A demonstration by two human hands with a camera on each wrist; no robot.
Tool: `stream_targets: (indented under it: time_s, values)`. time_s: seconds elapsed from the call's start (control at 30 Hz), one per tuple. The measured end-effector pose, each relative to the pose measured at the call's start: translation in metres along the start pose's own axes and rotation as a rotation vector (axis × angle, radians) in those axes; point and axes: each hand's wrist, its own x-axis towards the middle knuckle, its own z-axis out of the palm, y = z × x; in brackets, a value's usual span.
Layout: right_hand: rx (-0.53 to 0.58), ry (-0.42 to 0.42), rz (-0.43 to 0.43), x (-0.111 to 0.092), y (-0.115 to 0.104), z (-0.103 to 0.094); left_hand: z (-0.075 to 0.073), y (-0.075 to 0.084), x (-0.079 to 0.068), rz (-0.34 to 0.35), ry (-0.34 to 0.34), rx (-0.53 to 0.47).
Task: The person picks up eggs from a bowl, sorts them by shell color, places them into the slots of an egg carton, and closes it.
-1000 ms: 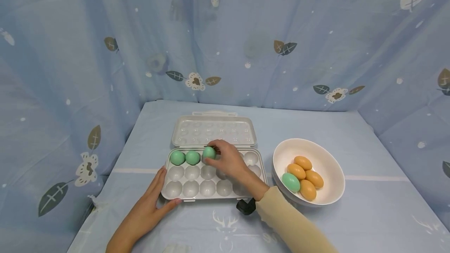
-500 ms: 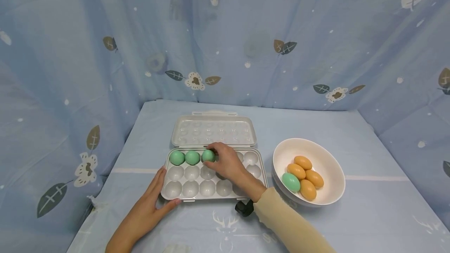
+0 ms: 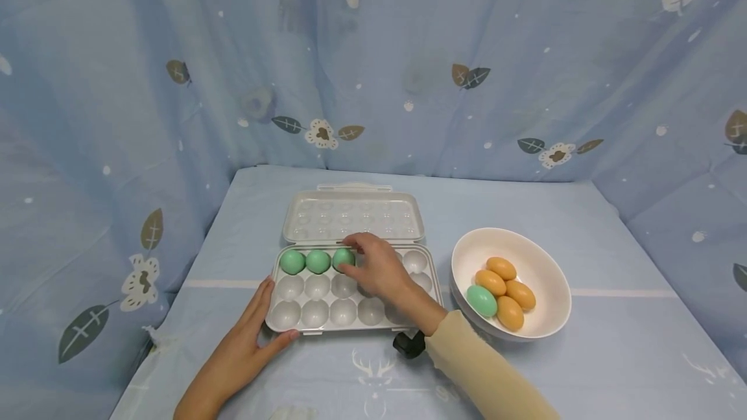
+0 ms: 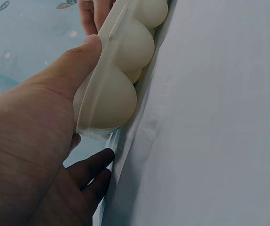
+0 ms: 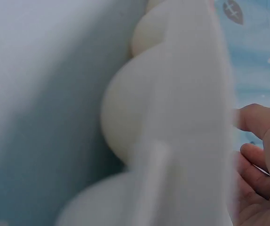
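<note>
My right hand (image 3: 379, 271) has its thumb and fingers round a green egg (image 3: 343, 258), set in the third cup of the back row of the egg tray (image 3: 358, 286). Two more green eggs, the outer one (image 3: 292, 262) and its neighbour (image 3: 318, 262), fill the cups to its left. My left hand (image 3: 245, 342) rests at the tray's near left corner, thumb on the front rim and straight fingers along the left side. The left wrist view shows that thumb touching the rim. The tray blocks the held egg in the right wrist view, where part of my right hand (image 5: 262, 165) shows.
The tray's open lid (image 3: 354, 216) lies behind it. To the right stands a white bowl (image 3: 551, 290) with several orange eggs (image 3: 510, 313) and one green egg (image 3: 481, 301). A black object (image 3: 410, 345) sits beneath my right wrist. Patterned blue cloth hangs behind.
The third green egg has moved down into its back-row cup with my right hand, which has since risen very slightly. My left hand stays at the tray corner.
</note>
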Motion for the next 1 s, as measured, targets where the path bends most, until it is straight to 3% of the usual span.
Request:
stream_targets:
  time_s: [0.5, 1.0]
  values:
    - [-0.006, 0.068, -0.102, -0.019, 0.000, -0.036, 0.002, -0.001, 0.001, 0.008, 0.002, 0.004]
    - [-0.047, 0.148, -0.095, -0.049, 0.024, -0.085, -0.001, 0.001, 0.002, -0.007, -0.010, 0.008]
